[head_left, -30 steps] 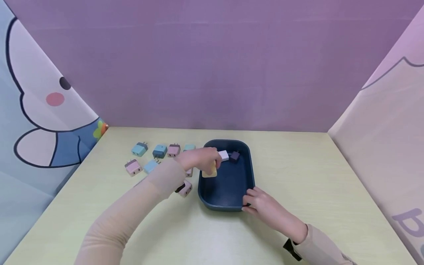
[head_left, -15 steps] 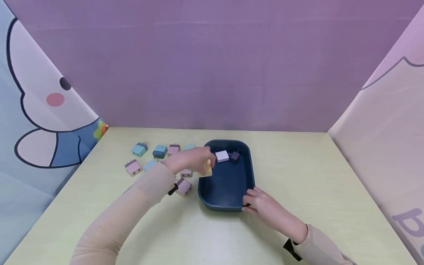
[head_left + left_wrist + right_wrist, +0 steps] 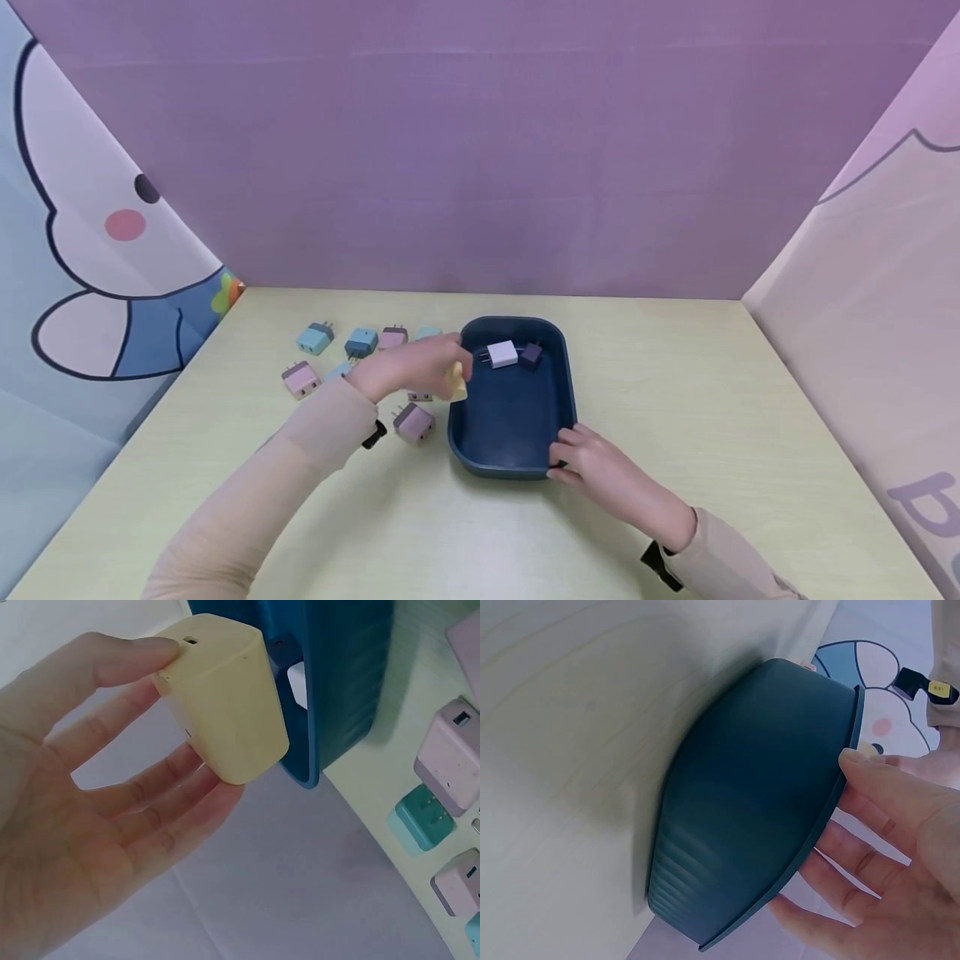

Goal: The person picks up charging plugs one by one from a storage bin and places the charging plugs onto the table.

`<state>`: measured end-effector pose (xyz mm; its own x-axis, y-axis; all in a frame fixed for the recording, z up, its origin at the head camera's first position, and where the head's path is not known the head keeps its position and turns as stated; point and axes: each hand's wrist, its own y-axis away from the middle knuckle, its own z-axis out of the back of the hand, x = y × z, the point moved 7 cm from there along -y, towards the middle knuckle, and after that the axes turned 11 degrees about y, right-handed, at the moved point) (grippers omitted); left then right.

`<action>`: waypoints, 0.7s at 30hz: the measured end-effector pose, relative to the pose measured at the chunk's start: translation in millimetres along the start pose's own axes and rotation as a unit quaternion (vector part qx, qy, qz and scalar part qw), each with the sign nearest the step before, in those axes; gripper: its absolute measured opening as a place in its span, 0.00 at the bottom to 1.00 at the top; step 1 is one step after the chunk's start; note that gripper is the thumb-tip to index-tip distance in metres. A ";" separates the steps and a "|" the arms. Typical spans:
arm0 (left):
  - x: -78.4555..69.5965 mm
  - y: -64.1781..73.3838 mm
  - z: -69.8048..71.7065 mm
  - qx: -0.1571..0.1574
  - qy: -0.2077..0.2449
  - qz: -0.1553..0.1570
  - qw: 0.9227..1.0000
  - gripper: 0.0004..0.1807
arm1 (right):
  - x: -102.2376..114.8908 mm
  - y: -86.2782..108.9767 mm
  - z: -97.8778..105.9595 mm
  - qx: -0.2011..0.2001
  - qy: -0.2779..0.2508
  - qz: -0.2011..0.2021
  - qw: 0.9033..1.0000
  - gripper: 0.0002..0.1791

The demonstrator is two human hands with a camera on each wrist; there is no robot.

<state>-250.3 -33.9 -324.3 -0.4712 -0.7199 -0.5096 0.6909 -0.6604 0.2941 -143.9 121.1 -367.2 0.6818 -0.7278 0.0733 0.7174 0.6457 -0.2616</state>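
My left hand (image 3: 423, 367) holds a yellow plug charger (image 3: 225, 697) between thumb and fingers. In the head view this charger is over the left rim of a dark blue plastic bin (image 3: 513, 433). Inside the bin, towards the back, lie a white plug charger (image 3: 502, 354) with its prongs pointing left and a dark purple charger (image 3: 531, 355) beside it. My right hand (image 3: 600, 471) grips the bin's rim at the near right corner, thumb on one side and fingers on the other, as the right wrist view shows.
Left of the bin, several pink and blue plug chargers lie on the pale table, among them a pink one (image 3: 414, 423) near the bin and a light blue one (image 3: 315, 337) farther back. My left forearm hides part of the group. A purple backdrop (image 3: 495, 167) stands behind the table.
My left hand has drawn leftward with the yellow charger, from above the bin to its left rim, uncovering the white charger. My right hand stays on the rim.
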 end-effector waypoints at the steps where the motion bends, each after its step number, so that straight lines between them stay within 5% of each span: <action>1: 0.3 1.0 0.3 -0.001 0.000 -0.002 1.000 0.14 | -0.1 0.1 0.0 0.000 0.001 0.000 1.000 0.07; 21: 22.6 26.0 5.1 -0.037 0.012 -0.029 0.999 0.15 | -0.6 -0.4 0.4 0.006 -0.002 -0.008 1.000 0.06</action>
<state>-245.9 -68.5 -324.1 -0.4984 -0.6753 -0.5437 0.7020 -0.6823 0.2041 -144.5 121.3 -366.8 0.6707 -0.7372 0.0818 0.7300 0.6366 -0.2489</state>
